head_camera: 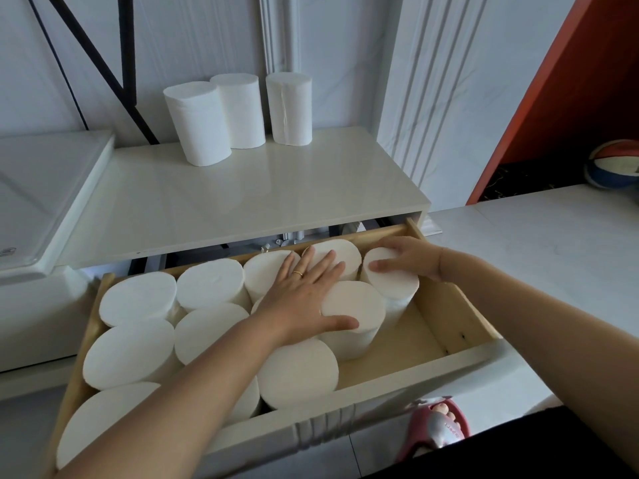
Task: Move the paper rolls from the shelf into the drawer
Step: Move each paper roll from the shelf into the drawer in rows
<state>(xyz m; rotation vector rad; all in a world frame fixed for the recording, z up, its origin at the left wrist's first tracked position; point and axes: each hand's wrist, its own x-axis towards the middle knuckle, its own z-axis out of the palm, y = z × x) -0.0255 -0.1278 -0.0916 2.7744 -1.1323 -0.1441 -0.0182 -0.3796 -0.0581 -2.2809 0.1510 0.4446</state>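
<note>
Three white paper rolls stand upright at the back of the white shelf (pixel 242 195): one at the left (pixel 198 124), one behind it (pixel 240 110), one at the right (pixel 289 108). Below, the wooden drawer (pixel 460 316) is pulled open and holds several upright rolls packed together. My left hand (pixel 304 295) lies flat, fingers spread, on top of the rolls in the drawer's middle. My right hand (pixel 408 255) grips the top of the rightmost roll (pixel 394 281) at the drawer's back right corner.
Bare drawer floor (pixel 418 337) shows at the right end. A white lidded appliance (pixel 38 191) sits left of the shelf. A ball (pixel 613 167) lies at the far right by an orange panel. My slippered foot (pixel 439 426) is under the drawer front.
</note>
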